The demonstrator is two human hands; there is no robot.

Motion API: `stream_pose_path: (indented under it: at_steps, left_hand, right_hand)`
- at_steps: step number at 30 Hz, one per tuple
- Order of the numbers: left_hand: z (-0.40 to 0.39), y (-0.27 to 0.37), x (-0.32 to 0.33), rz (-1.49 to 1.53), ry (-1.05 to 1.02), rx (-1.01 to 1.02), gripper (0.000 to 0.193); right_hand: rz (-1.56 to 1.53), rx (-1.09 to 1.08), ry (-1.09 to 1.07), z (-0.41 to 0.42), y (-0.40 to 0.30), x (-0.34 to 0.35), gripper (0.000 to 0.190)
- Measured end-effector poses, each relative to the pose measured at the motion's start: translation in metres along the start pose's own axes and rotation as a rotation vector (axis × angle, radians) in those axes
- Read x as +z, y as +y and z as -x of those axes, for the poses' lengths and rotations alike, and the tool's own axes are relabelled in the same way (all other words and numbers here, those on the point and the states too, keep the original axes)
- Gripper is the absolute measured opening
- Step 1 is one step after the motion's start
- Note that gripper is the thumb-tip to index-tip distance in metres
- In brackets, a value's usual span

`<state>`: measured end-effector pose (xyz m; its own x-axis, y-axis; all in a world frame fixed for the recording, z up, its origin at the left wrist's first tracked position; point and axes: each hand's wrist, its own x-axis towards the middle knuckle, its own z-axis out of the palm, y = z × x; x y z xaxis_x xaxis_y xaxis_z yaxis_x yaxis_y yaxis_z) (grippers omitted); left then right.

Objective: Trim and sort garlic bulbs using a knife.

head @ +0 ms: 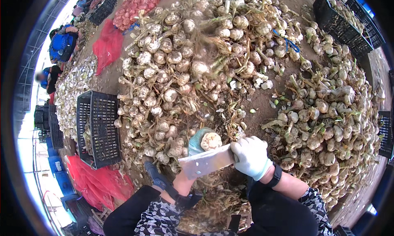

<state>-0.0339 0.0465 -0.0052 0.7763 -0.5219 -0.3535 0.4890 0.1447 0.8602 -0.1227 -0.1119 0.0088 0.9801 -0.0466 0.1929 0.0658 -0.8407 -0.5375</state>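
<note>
My right hand [251, 156], in a white knit glove, grips the handle of a broad cleaver [207, 162]. The blade points left and lies across the view, over my left wrist. Beyond the blade, my left hand [197, 143], in a pale green glove, holds a garlic bulb [211, 141] whose rough, pale face shows. The cleaver hides part of the left hand; whether blade and bulb touch, I cannot tell. Just beyond the hands spreads a large heap of garlic with stalks [175, 70].
A second garlic heap [323, 122] lies on the right. At the left are a black plastic crate [104, 130], red mesh netting [98, 180] and a pile of pale bulbs [75, 97]. Black crates [341, 23] stand at the upper right. Other people [63, 43] are at the far left.
</note>
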Motion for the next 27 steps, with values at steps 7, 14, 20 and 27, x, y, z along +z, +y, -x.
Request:
stream_pose_path:
  at_steps: [7, 14, 20, 27]
  left_hand:
    - [-0.003, -0.004, -0.001, -0.408, -0.033, 0.248, 0.045]
    - [-0.007, -0.003, 0.0, -0.82, -0.064, 0.5, 0.048]
    - [-0.015, -0.003, 0.019, -1.093, -0.007, 0.716, 0.063]
    - [-0.015, -0.031, 0.029, -0.551, -0.086, 0.368, 0.086]
  right_hand:
    - [0.113, -0.06, 0.051, 0.004, -0.001, -0.005, 0.012]
    - [-0.012, -0.022, 0.068, 0.016, 0.018, -0.011, 0.025]
    - [-1.624, 0.736, 0.098, 0.015, 0.029, -0.011, 0.039]
    - [-1.696, 0.565, -0.017, 0.012, 0.032, -0.008, 0.052]
